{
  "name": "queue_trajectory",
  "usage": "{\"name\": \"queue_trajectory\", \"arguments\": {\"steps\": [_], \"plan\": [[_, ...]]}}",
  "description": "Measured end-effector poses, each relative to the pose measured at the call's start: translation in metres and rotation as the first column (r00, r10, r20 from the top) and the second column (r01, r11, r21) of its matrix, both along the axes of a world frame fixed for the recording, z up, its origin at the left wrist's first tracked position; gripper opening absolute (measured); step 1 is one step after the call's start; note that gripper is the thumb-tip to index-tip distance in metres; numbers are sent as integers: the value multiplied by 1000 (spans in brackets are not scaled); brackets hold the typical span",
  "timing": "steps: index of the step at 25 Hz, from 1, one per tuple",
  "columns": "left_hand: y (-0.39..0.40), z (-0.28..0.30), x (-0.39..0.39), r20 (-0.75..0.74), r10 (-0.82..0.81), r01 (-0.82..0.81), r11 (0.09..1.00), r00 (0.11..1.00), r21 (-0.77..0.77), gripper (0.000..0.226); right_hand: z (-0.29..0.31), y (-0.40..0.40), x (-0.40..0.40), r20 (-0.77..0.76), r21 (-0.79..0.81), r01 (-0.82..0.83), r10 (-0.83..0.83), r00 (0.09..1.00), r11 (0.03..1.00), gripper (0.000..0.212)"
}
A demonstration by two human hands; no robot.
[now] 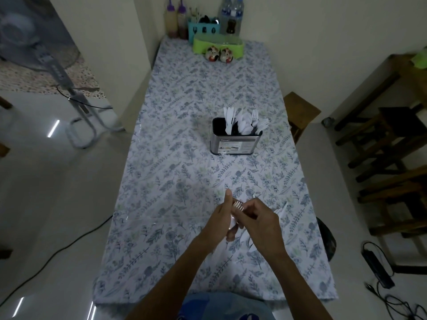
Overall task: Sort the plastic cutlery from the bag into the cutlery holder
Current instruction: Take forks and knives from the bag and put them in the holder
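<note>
bare tablecloth (184,172) between hands (240,215) and holder (235,144).

tablecloth over the long table (184,135): white, printed with blue-grey and pale green leaf sprigs
metal cutlery holder mid-table (235,144): silver outside, black inside
plastic cutlery standing in the holder (245,122): white
plastic tray at the far end (218,46): lime green
caddy behind the tray (203,30): turquoise
two squeeze-bottle caps far left (175,5): purple

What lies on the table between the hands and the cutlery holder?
Nothing: in the head view only bare flowered tablecloth lies between the hands and the cutlery holder.
</note>
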State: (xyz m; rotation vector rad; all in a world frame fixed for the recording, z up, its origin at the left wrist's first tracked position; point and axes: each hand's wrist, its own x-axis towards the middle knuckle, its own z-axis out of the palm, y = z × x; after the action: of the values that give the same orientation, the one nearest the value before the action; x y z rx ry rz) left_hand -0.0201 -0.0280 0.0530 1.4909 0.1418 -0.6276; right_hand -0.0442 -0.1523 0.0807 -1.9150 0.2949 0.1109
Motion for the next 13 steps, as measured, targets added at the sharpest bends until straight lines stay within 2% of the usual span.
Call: {"name": "queue_trajectory", "arguments": {"steps": [2, 4, 7, 10, 13], "plan": [[0, 0, 0, 33, -32, 32, 999, 999, -18, 76, 2, -6, 1, -46, 21, -51, 52, 998, 998, 24], [3, -5, -1, 49, -60, 60, 998, 997, -8, 70, 4, -13, 3, -91, 70, -189, 195, 977, 979, 22], [5, -14, -5, 27, -63, 61, 994, 998, 90, 73, 2, -21, 6, -99, 73, -339, 346, 933, 938, 16], [6, -23, -3, 20, -92, 90, 991, 996, 104, 79, -1, -24, 9, -86, 46, -401, 404, 911, 915, 18], [10, -38, -7, 63, -135, 127, 985, 989, 118, 78, -8, -23, 10, -127, 105, -419, 430, 894, 902, 12]]}}
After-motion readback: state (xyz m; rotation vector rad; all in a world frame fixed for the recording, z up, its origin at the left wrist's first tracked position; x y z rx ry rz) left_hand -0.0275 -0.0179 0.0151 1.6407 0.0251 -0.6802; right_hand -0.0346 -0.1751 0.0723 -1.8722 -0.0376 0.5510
